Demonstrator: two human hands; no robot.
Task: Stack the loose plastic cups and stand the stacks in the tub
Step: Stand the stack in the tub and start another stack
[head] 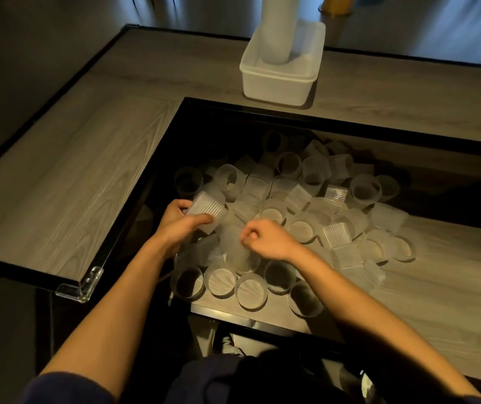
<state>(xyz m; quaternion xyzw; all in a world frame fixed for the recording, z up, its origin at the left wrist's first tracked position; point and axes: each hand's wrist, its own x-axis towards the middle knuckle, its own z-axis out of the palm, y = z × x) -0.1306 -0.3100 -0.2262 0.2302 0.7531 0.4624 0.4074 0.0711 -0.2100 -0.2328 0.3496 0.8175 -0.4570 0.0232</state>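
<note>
Several loose frosted plastic cups (306,193) lie heaped on the lower wooden shelf, some upright, some on their sides. My left hand (179,221) grips a ribbed cup (205,207) lying on its side at the left of the heap. My right hand (265,239) is curled over a smooth cup (233,243) just below the ribbed one; how it holds that cup is blurred. A white tub (277,80) stands on the upper table at the back, with one tall stack of cups (278,27) upright inside it.
The upper tabletop (67,176) wraps around the left and back, with a clear corner guard (80,287) at its near corner. A row of upright cups (251,290) lines the shelf's front edge. Bare shelf wood (437,287) shows at the right.
</note>
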